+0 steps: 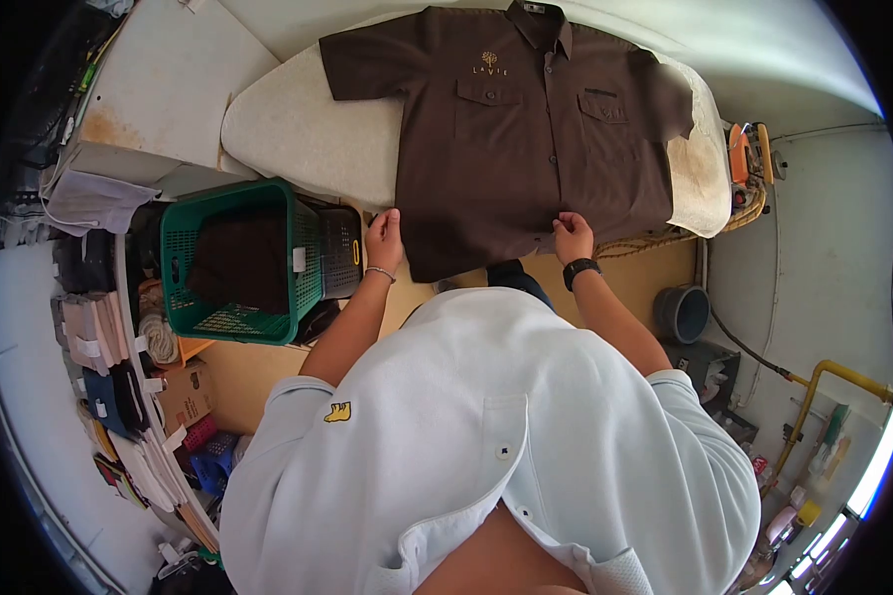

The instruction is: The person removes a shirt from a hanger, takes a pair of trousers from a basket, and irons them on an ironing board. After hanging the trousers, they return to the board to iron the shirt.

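Observation:
A dark brown short-sleeved shirt (506, 164) with a gold emblem and lettering on its chest lies front up across the ironing board (298, 134). Its collar points away from me, and the lower part hangs over the near edge of the board. My left hand (383, 243) is closed at the shirt's left side edge, low down, with the fingertips pinched on the cloth. Near the button placket, my right hand (574, 241) has its fingers closed on the hem area. The exact grip of the fingertips is partly hidden.
An orange iron (739, 154) stands at the board's right end. On the left is a green basket (293, 268) with dark cloth inside, beside a black crate (340, 253). Shelves of folded cloth (94, 332) line the left wall. A grey bucket (681, 314) sits at right.

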`<action>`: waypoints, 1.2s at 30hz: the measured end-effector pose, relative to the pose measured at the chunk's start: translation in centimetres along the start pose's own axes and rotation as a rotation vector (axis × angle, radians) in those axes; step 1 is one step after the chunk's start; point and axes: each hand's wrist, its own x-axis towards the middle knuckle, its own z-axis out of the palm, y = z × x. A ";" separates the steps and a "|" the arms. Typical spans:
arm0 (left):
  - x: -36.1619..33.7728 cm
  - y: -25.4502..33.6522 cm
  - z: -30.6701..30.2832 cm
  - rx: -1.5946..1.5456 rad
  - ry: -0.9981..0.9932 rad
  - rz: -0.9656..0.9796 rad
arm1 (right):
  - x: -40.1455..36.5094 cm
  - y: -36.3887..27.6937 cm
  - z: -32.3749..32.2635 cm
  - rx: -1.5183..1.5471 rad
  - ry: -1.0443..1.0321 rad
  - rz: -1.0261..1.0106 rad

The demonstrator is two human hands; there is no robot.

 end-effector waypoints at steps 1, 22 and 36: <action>0.4 -0.5 0.3 0.019 0.026 0.062 | 0.1 0.4 0.3 -0.012 0.010 0.001; 19.9 13.1 5.0 0.474 0.126 0.255 | -0.7 -7.8 -0.9 -0.912 -0.360 -0.662; 12.7 9.3 4.3 1.365 -0.083 0.642 | -0.8 -8.3 -1.6 -0.977 -0.413 -0.635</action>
